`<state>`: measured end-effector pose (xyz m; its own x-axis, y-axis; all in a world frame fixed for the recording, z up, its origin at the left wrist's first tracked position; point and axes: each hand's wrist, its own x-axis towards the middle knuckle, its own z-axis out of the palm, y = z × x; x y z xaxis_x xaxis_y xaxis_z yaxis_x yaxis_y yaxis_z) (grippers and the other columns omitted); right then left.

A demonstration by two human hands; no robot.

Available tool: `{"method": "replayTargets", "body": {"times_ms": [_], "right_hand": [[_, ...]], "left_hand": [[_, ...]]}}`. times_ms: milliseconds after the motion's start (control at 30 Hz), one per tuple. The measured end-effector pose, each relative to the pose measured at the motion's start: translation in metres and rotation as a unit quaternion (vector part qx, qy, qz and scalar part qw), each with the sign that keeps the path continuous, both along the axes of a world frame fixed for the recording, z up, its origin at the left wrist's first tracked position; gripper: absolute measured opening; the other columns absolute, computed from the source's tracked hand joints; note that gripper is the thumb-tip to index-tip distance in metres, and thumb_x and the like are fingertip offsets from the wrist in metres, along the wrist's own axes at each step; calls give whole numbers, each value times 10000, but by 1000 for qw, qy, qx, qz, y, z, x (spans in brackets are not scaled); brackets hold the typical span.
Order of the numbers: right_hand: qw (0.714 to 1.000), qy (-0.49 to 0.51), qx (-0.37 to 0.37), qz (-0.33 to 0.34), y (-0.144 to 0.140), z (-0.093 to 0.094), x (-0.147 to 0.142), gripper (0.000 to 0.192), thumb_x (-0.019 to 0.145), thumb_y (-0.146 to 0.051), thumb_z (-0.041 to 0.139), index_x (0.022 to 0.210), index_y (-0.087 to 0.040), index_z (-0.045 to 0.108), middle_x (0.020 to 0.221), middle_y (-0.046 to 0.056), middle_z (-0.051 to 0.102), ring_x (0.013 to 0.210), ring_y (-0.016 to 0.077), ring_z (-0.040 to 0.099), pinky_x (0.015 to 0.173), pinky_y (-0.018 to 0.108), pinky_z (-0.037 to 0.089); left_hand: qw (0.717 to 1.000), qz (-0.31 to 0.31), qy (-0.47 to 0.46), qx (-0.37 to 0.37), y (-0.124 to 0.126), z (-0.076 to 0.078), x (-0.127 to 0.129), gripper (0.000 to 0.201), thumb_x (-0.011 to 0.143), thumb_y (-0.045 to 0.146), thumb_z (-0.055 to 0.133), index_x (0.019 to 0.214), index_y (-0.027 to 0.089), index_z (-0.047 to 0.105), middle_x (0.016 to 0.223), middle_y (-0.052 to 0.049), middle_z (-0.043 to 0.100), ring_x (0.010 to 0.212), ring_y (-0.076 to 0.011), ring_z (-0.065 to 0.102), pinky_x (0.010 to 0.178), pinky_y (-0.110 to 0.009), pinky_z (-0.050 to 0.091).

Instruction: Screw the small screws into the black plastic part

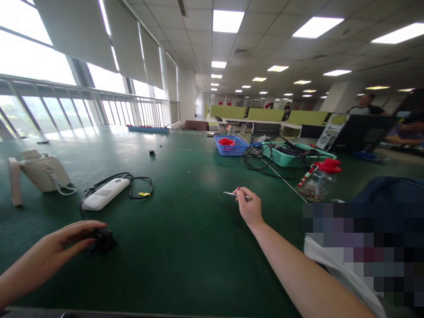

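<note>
My left hand [71, 240] is low on the left, with thumb and fingers closed round the near side of a small black device [104, 243] on the green table. Its exact kind is too dark to make out. My right hand [249, 205], right of the middle, grips a small screwdriver [229, 193] just above the table. The thin metal shaft points left, and the handle's end shows past the fingers. Beyond my left hand lie a white power strip [107, 193] and its black cable [152, 187] with a yellow tag.
A beige bottle [46, 172] stands at the left. Farther back are a small black piece [152, 153], a blue basket [228, 148] and a green basket [281, 157] heaped with cables. A red-lidded jar [319, 179] is at the right, near a person [374, 260], partly pixelated.
</note>
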<state>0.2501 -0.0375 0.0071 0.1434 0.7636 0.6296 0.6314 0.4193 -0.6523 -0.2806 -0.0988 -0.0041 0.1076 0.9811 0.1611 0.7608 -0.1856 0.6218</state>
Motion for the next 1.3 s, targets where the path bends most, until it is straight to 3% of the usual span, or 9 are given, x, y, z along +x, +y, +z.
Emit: {"method": "replayTargets", "body": {"times_ms": [200,367,667,967,1300], "right_hand": [[1000,-6,-4,-3,0,1,0,390,957,-417,426,698,-204,625,578,-1,584,516,144,520,489,249,359],[1000,-10,-1,-11,0,1,0,387,955,-419,429,711,-205,639,592,2,594,525,144,523,496,246,359],[1000,6,-14,13,-1,0,-1,411,944,-463,425,695,-199,617,563,-2,559,472,132,474,444,243,326],[999,24,-21,22,-2,0,-1,404,939,-470,447,710,-194,632,551,-14,541,452,120,438,431,238,297],[999,34,-23,27,-4,2,-3,393,938,-466,455,721,-197,641,556,-16,533,470,124,442,442,235,303]], "left_hand": [[998,21,-62,-21,-4,-8,2,685,721,660,633,1253,230,596,1188,-56,699,1071,-255,674,930,-356,558],[999,14,11,29,-10,-1,9,639,782,700,527,1178,212,642,1199,-59,692,1080,-263,661,975,-406,525],[989,-47,141,25,-8,1,13,362,879,382,485,1189,312,658,1232,48,685,1125,-214,649,1014,-309,485],[979,-87,179,37,-7,6,9,420,838,223,435,1131,353,707,1234,66,681,1162,-210,629,1043,-335,466],[981,-105,163,-6,-8,7,16,441,798,214,472,1130,397,697,1260,88,659,1194,-221,609,1092,-357,414]]}}
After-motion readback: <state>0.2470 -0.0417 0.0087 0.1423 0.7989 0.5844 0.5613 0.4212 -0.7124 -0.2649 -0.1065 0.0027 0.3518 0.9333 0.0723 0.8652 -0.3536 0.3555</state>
